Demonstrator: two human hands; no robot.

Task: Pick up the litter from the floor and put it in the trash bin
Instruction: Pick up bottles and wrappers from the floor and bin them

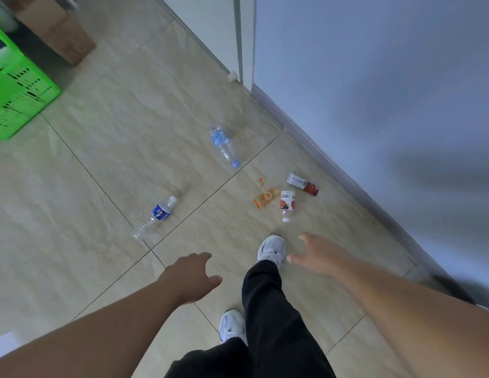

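Several pieces of litter lie on the beige tiled floor ahead of me. A clear water bottle with a blue label and white cap [156,215] lies to the left. Farther off lies a clear bottle with a blue cap [223,146]. Near the wall sit an orange drink bottle [266,199], a bottle with a red fruit label [287,204] and a white and brown carton [303,184]. My left hand [189,276] and my right hand [317,253] are stretched out above the floor, fingers relaxed, holding nothing. No trash bin is in view that I can name for sure.
A green slatted plastic crate [18,96] stands at the far left, with a cardboard box [56,31] behind it. A grey-blue wall with a baseboard [347,170] runs along the right. My legs in black trousers and white sneakers [272,251] are below.
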